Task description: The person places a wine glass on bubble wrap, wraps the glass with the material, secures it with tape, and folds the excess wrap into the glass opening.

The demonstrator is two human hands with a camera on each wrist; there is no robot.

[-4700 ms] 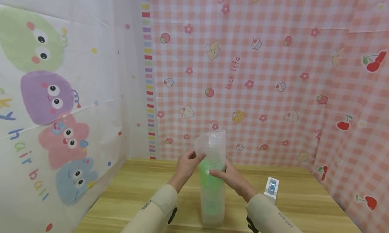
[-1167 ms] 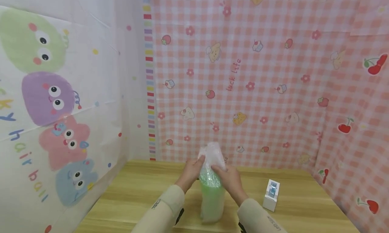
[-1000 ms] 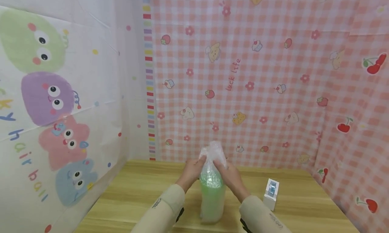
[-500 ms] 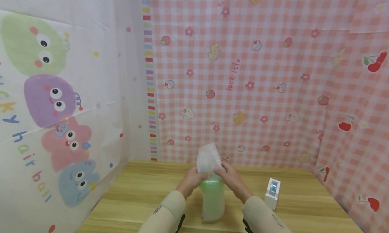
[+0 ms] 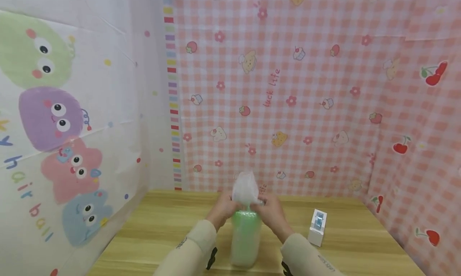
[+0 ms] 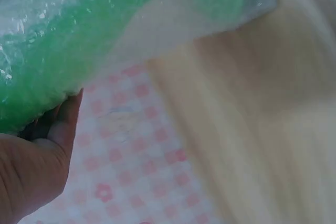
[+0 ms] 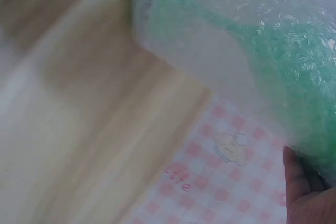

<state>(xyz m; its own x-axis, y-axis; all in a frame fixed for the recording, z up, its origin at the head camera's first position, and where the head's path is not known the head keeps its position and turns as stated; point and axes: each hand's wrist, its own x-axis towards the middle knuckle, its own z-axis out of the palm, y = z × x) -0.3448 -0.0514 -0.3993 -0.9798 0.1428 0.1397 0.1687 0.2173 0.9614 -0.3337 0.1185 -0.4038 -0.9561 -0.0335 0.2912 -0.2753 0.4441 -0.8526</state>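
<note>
A clear bubble wrap sleeve (image 5: 246, 244) stands upright on the table, enclosing a green stemmed, goblet-like object (image 6: 68, 35). Its stem and flared foot show through the wrap in both wrist views. The sleeve's loose top (image 5: 245, 188) is squeezed narrow above the green part. My left hand (image 5: 224, 208) grips it from the left, thumb in front. From the right side my right hand (image 5: 270, 210) pinches the same narrowed part, its thumb almost meeting the left one. The fingers behind the wrap are largely hidden.
On the wooden table (image 5: 158, 236), right of the hands, sits a small white holder (image 5: 317, 234) with a clear blue piece on top. A pink checked cloth (image 5: 306, 68) hangs behind, and a white cartoon-print cloth (image 5: 119, 156) on the left.
The sleeve's tall, wide top has been gathered and narrowed. Both hands have come lower and closer together, their thumbs now almost meeting in front. The white holder stays in place.
</note>
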